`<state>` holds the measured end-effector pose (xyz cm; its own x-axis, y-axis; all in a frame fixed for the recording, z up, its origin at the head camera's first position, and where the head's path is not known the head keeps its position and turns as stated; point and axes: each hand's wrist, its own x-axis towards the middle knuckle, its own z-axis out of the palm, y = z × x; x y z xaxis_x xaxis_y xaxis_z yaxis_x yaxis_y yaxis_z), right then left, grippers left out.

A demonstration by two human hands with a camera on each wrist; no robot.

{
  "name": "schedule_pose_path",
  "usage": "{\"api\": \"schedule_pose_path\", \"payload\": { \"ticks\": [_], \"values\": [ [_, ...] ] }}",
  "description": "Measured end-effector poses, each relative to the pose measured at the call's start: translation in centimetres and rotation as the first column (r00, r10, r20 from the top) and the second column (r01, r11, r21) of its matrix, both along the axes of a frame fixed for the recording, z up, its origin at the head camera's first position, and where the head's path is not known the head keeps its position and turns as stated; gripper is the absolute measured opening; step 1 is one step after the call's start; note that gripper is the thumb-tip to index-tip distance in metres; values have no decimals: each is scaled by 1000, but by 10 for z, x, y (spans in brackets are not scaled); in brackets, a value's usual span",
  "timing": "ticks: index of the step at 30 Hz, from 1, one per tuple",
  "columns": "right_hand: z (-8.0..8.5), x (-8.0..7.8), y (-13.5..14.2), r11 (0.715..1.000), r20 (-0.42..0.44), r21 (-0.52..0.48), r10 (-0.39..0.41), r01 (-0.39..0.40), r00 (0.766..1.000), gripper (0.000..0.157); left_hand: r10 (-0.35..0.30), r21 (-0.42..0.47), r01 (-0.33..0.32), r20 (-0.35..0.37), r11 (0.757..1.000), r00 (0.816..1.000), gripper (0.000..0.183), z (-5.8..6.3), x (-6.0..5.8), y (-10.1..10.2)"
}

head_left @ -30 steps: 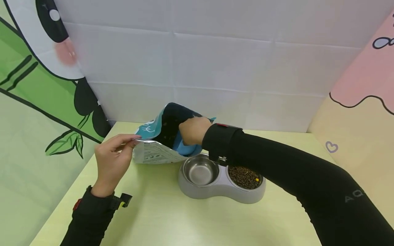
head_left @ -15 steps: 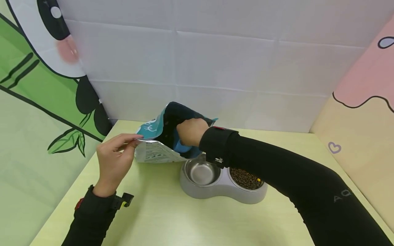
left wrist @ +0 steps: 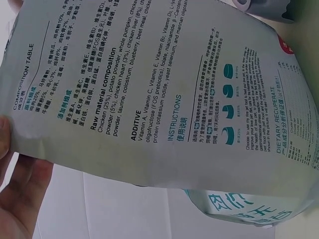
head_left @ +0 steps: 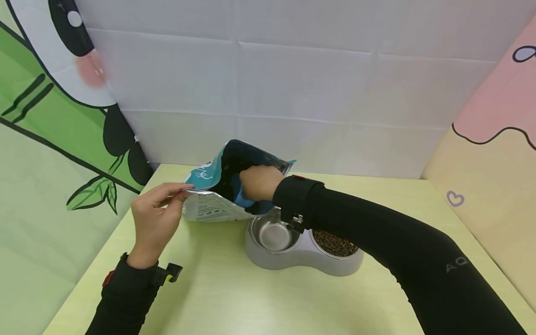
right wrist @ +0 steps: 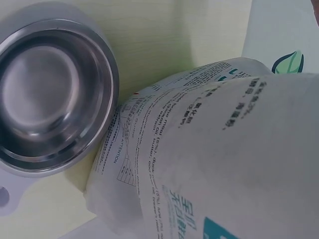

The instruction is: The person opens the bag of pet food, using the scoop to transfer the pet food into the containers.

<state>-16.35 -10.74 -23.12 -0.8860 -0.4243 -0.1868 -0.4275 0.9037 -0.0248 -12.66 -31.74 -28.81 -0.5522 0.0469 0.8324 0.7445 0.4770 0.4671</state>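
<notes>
Leftmost: the left hand (head_left: 155, 216) pinches the near left corner of a pet food bag (head_left: 215, 208) between thumb and fingers, only the edge taken. Bag sits at the back of the bench (head_left: 217, 284), left of the bowls, tilted, mouth gaping toward the person; back panel printed with ingredients and instructions. Single-point hold, so I judge a hard tug from inside could pull the film loose, and the mouth would then sag or the whole bag lurch over. Inside the mouth, a blue scoop (head_left: 243, 199), part hidden. Right hand (head_left: 260, 182) reaches in from the right, balled round the scoop, fingertips out of sight; how deep the scoop sits, cannot tell. Likely snag: scoop edge catching the limp rim on the way out, flicking pellets onto the bench. Next rightward, a grey double stand (head_left: 268, 261), its left steel bowl (head_left: 274, 236) showing bare metal, bag just beside it; whether they touch is unclear. A shove on the bag might nudge the stand. Farthest right, brown kibble (head_left: 332, 243) lies in the other bowl, partly screened by the black sleeve (head_left: 377, 223). Clearance between sleeve and bowl can't be read from above; a dropped forearm could brush the kibble or tip the stand.
</notes>
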Motion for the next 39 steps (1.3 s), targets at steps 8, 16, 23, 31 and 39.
{"api": "schedule_pose_path", "payload": {
  "ticks": [8,16,23,31,39],
  "values": [
    [-7,-4,-2,1000,31,-30,2,-1,1000,21,-1,5,1,-1,1000,1000,24,-1,0,0],
    [-12,-8,-4,998,65,-60,16,-12,998,23,-3,4,3,-17,1000,1000,22,-2,-1,-1],
    [-16,-11,-2,992,90,-123,30,-19,996,23,-12,5,13,-25,1000,1000,24,-2,-1,1],
    [-15,-13,-2,982,148,-188,22,6,989,30,-7,0,7,-33,1000,999,23,0,-1,-1],
    [-19,-14,0,972,179,-232,14,29,984,33,-8,-5,8,-25,1000,1000,24,-1,-1,-2]
  ]
}}
